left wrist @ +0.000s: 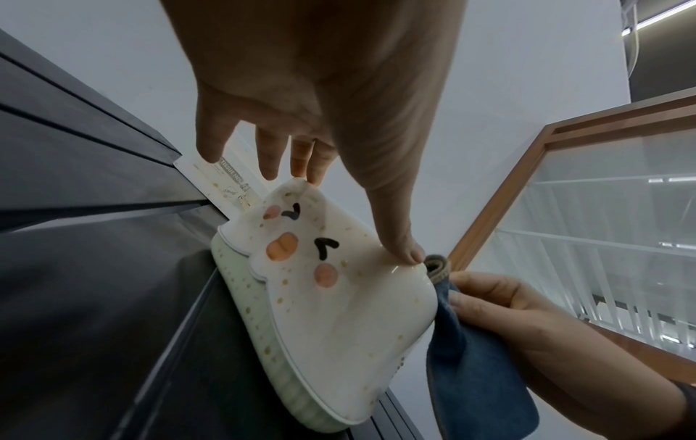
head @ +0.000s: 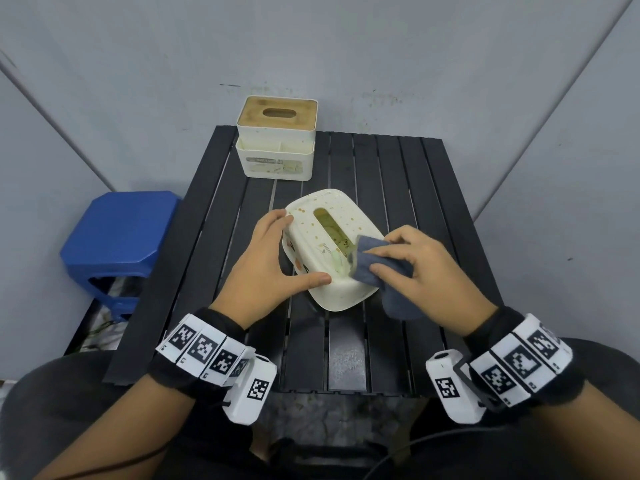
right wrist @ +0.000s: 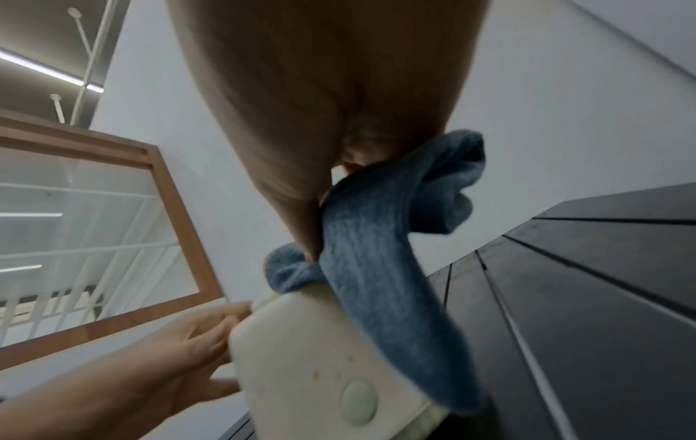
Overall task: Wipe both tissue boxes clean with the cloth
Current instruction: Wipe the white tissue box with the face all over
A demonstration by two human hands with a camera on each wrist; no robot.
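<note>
grey walls all round, and a black slatted table (head: 398, 188) in the middle. rounded white tissue box (head: 332, 251) near the front, spotted with brown dots, long side slanting from far left to near right. left hand (head: 266, 261) spread wide on the left side of it, thumb and fingertips pressing to hold it steady. right hand (head: 419, 268) at the near right end, pinching a blue cloth (head: 377, 271) down on the top by the slot. nearer to the right hand, then. bamboo-lid tissue box (head: 276, 140) well apart at the far edge, not yet touched. blue stool (head: 117, 244) to the left. under the cloth: hidden, so cannot tell how clean.
</note>
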